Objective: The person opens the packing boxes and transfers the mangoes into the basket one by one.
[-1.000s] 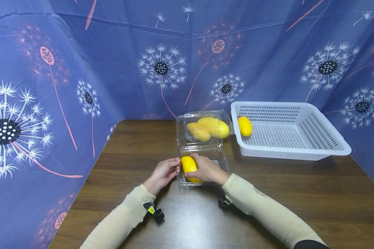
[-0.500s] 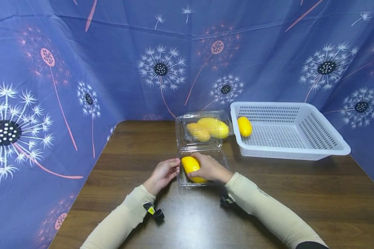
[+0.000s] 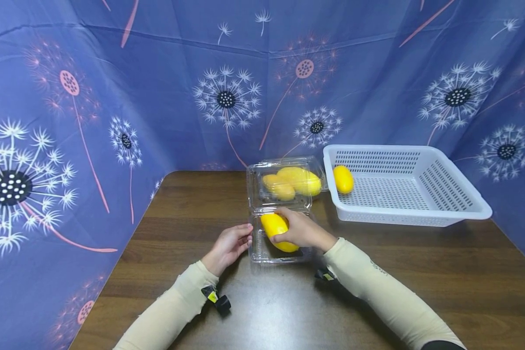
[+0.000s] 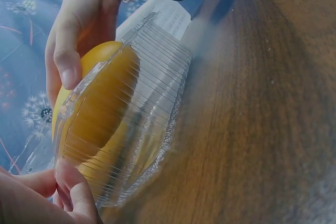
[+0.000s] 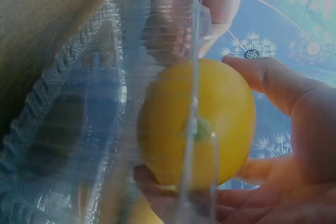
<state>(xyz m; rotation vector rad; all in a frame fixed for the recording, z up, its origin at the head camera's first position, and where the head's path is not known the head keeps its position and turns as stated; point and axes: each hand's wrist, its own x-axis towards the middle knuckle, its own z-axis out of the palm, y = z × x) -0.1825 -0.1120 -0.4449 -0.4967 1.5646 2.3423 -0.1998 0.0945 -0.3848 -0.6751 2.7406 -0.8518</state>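
Observation:
My right hand (image 3: 305, 230) grips a yellow mango (image 3: 274, 228), tilted, at the base of an opened clear plastic clamshell box (image 3: 259, 253). In the right wrist view the mango (image 5: 226, 114) sits partly above the box's rim, its stem end towards the camera, with thumb and fingers on opposite sides. My left hand (image 3: 228, 245) pinches the left rim of the box; in the left wrist view its thumb and fingertips (image 4: 71, 177) are on that edge. The box's lid (image 3: 254, 194) is folded back, away from me. The mango's underside shows through the ribbed wall.
Behind the lid, several mangoes (image 3: 299, 180) show through clear plastic, seemingly in a second box. A white perforated basket (image 3: 411, 216) stands at the back right with one mango (image 3: 343, 179) at its left end. A patterned blue cloth (image 3: 262, 97) hangs behind the wooden table (image 3: 192, 204).
My right hand has raised the mango from the box's left side and shifted it right, tilting it. The left hand stays at the rim.

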